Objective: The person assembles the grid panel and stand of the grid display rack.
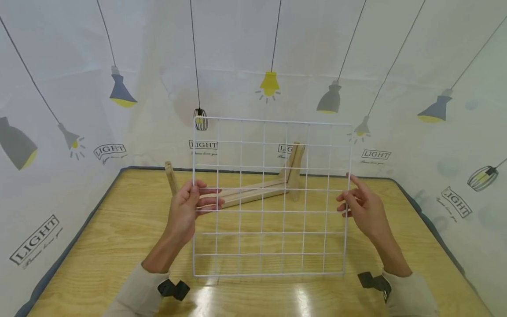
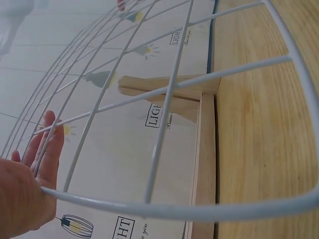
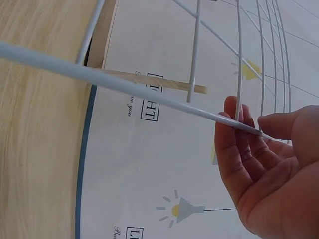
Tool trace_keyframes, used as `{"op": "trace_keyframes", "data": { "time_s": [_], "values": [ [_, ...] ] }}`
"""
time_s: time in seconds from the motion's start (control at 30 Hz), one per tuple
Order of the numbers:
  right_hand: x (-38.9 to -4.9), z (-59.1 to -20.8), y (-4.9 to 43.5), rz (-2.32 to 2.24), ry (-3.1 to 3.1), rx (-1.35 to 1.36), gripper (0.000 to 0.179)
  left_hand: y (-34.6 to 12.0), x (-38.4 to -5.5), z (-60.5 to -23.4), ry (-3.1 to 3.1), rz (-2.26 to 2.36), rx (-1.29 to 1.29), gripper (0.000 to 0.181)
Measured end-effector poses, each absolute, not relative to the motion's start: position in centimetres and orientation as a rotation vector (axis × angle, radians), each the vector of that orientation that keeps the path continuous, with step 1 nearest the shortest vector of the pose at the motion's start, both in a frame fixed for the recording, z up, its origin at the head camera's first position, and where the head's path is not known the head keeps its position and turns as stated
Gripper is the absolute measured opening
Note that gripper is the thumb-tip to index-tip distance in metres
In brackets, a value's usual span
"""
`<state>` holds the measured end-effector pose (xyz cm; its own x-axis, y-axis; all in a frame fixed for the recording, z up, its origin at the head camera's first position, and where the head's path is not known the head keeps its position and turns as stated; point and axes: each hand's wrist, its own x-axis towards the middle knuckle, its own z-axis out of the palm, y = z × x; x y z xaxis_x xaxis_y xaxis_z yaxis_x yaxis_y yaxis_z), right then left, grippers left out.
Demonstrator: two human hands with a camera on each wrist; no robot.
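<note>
A white wire grid panel (image 1: 283, 211) is held upright in front of the person, over the table. My left hand (image 1: 182, 207) holds its left edge, thumb on the near side and fingers reaching behind the wires. On the opposite edge, my right hand (image 1: 368, 211) pinches the rim between thumb and fingers, as the right wrist view shows of the hand (image 3: 269, 164). Behind the panel lies a wooden frame (image 1: 253, 198) of long bars, with a V-shaped end piece (image 1: 299, 165) rising at the right. A wooden upright (image 1: 170, 176) stands at its left, partly hidden by my left hand.
The wood-grain table (image 1: 119, 229) has a dark edge at the back and sides. A pale cloth backdrop (image 1: 237, 44) printed with hanging lamps surrounds it. Black wrist devices (image 1: 173, 289) are strapped over light sleeves (image 1: 136, 293).
</note>
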<state>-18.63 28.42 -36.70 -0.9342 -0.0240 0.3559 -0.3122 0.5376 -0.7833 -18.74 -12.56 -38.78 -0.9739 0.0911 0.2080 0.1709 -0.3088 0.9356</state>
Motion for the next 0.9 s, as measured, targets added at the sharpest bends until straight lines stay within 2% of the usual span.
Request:
{"op": "trace_keyframes", "data": {
  "time_s": [0.3, 0.6, 0.77, 0.9],
  "values": [
    [-17.9, -35.8, 28.0, 1.011, -2.49, 0.261, 0.062, -12.4, -18.9, -37.8, -1.806, -2.458, -0.368, 0.026],
    [-17.2, -34.8, 25.3, 0.584, -2.241, 0.463, 0.078, -11.7, -19.4, -37.3, -1.773, -2.436, -0.403, 0.023],
    [-16.3, -35.3, 22.8, 0.532, -2.199, 0.628, 0.066, -11.5, -19.3, -37.5, -1.779, -2.435, -0.383, 0.023],
    [-15.6, -35.7, 20.8, 0.522, -2.246, 0.718, 0.065, -11.6, -19.3, -37.5, -1.756, -2.403, -0.413, 0.025]
  ]
}}
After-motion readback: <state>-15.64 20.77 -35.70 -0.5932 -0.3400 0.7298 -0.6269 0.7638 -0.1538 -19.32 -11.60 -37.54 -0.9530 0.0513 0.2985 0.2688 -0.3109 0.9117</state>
